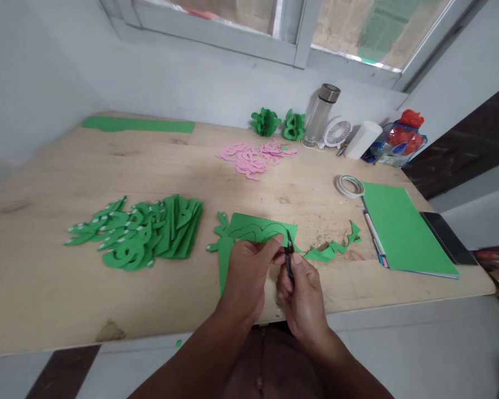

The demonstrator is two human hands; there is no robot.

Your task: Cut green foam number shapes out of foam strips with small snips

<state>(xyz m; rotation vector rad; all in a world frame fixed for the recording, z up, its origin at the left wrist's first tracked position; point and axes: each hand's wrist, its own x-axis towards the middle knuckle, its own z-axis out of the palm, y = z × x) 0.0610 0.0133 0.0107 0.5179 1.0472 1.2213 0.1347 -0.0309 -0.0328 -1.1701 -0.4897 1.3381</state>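
Note:
My left hand (249, 271) pinches the lower edge of a green paper piece (249, 224) with curved outlines drawn on it. In my right hand (303, 293) is a pair of dark scissors (290, 257), its blades at the right end of that paper. My fingers cover most of the handles. Just right of the blades trails a jagged strip of green scraps (330, 250). Another green paper piece (224, 260) lies beneath and left of my left hand. Farther left is a pile of cut green shapes (128, 233), some with white patches, beside stacked folded green pieces (178, 227).
Pink paper cutouts (249, 158) lie toward the back, near two green paper ornaments (266, 122). A glass bottle (320, 116), a small white fan (336, 132) and a tape roll (350, 186) stand right. Green sheets (407, 227), pens (375, 235) and a dark phone-like slab (449, 238) lie near the right edge.

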